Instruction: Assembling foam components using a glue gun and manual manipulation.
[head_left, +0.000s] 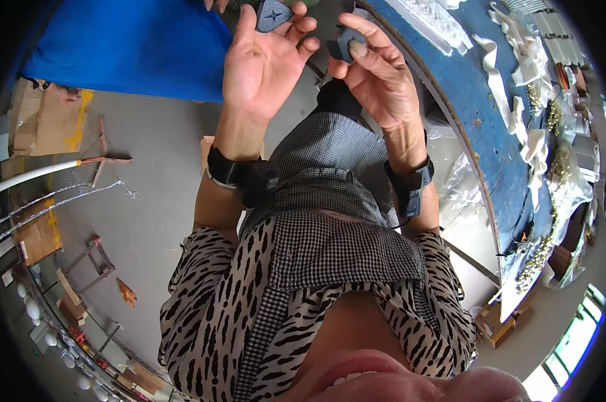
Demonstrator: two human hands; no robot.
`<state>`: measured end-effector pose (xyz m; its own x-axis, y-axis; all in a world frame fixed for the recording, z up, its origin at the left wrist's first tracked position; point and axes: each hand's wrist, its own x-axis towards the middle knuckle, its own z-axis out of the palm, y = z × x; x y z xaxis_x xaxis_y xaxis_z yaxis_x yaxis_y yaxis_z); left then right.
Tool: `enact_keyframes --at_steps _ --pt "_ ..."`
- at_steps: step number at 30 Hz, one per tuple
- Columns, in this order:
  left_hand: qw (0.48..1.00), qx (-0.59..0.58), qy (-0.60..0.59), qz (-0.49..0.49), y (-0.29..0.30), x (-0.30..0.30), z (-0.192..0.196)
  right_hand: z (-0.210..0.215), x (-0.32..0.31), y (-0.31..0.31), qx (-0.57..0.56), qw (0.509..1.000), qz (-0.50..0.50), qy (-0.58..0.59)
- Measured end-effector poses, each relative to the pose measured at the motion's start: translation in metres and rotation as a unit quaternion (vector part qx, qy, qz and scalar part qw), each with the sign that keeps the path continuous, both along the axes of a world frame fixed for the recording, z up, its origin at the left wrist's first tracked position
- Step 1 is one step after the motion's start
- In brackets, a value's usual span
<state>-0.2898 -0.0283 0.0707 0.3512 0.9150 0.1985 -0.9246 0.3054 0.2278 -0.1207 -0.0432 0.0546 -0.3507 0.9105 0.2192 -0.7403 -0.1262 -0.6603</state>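
Observation:
My left hand point(259, 74) is turned palm up near the top of the view. A small dark grey block point(273, 15) with a cross-shaped mark lies against its curled fingers, held beside the thumb. To its right, my right hand point(385, 84) pinches another dark grey piece point(350, 41) between thumb and fingers. The two pieces are apart, with a gap between the hands. Each wrist wears a black strap; a dark device point(258, 182) sits at the left one.
A blue-topped table point(474, 124) curves along the right, bearing white strips point(534, 157), plastic bags and gold-coloured chains point(534, 264). At the upper left spreads a bright blue sheet point(132, 50). Cardboard boxes point(55, 120) and a small stool frame point(96, 264) stand on the left.

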Motion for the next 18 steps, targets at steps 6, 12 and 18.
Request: enact_keyframes --at_steps 6,12,18 --pt "0.998 -0.010 0.032 0.045 -0.002 -0.005 -0.010 -0.009 -0.006 0.002 0.029 0.998 -0.012 -0.052" --pt "0.997 -0.016 0.057 0.053 -0.006 -0.006 -0.017 -0.016 -0.016 -0.002 0.053 0.994 -0.049 -0.078" --pt "0.996 -0.030 0.064 0.053 -0.002 -0.003 -0.022 -0.015 -0.014 -0.004 0.036 0.991 -0.090 -0.093"
